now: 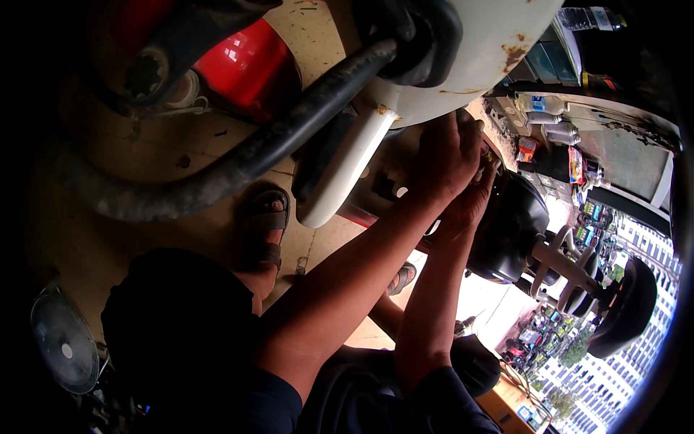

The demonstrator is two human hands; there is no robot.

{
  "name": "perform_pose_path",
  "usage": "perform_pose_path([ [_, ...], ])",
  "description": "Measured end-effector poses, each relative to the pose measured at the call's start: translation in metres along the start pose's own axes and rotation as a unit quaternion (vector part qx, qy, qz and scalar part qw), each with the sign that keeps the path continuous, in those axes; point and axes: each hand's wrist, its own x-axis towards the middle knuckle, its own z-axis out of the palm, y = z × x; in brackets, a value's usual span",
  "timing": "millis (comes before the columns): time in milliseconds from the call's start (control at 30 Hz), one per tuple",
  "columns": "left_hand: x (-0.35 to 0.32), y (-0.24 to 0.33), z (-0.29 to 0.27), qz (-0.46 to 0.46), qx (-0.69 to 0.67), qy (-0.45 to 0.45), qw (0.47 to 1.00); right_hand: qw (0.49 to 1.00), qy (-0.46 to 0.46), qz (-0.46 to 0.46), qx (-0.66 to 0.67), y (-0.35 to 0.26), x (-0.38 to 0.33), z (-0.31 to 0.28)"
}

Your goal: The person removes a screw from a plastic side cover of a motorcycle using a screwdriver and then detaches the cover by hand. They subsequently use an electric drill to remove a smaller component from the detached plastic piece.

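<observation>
Both hands are bunched up close together here, left hand point(450, 153) just above the right hand point(473, 201), fingers bent in at the edge of a dark panel with holes point(383, 173). Can't really tell what they're pinching, if anything, since the fingers hide it and it's pretty shadowy in there.

The panel runs off to the left of the hands, half under the left one. Right above them there's a big white rounded shell point(473, 43) with rust patches, and a stubby white arm point(350, 166) slants down from it, left of the hands. Just right of the hands sits a glossy black housing point(515, 224).

Further left, a fat black curved tube point(282, 141) sweeps across, with a shiny red rounded part point(249, 69) behind it. Below the hands you get a sandal point(267, 226) on the tiled floor point(318, 246).

Well off to the right, some bottles point(542, 103) are lined up, and way past those, lower down, parked motorbikes point(538, 333) and a white building point(582, 383) in bright light.
</observation>
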Motion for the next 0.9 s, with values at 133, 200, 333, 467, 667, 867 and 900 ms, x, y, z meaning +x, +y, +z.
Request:
perform_pose_path([
  [133,0.000,-0.001,0.001,-0.016,-0.013,-0.015,1.000,0.999,-0.014,-0.024,-0.016,-0.002,0.003,-0.002],
  [200,-0.001,-0.003,0.001,-0.010,0.001,-0.013,1.000,1.000,-0.013,-0.015,-0.018,-0.002,0.004,-0.002],
  [333,-0.002,-0.005,0.002,-0.020,0.005,-0.017,1.000,1.000,0.002,-0.016,-0.014,0.000,0.001,0.000],
  [467,-0.001,-0.004,0.002,-0.024,-0.006,-0.019,1.000,1.000,0.003,-0.020,-0.001,-0.001,0.000,-0.002],
  [667,-0.001,-0.006,0.004,-0.024,-0.007,-0.012,1.000,0.999,0.000,-0.036,-0.005,-0.002,0.001,0.002],
  [867,0.001,-0.010,0.005,-0.021,-0.002,-0.007,1.000,0.999,0.021,-0.041,-0.014,-0.003,0.002,0.002],
  [900,0.001,-0.010,0.005,-0.017,0.001,-0.007,1.000,0.999,0.016,-0.039,-0.020,-0.003,0.003,0.001],
])
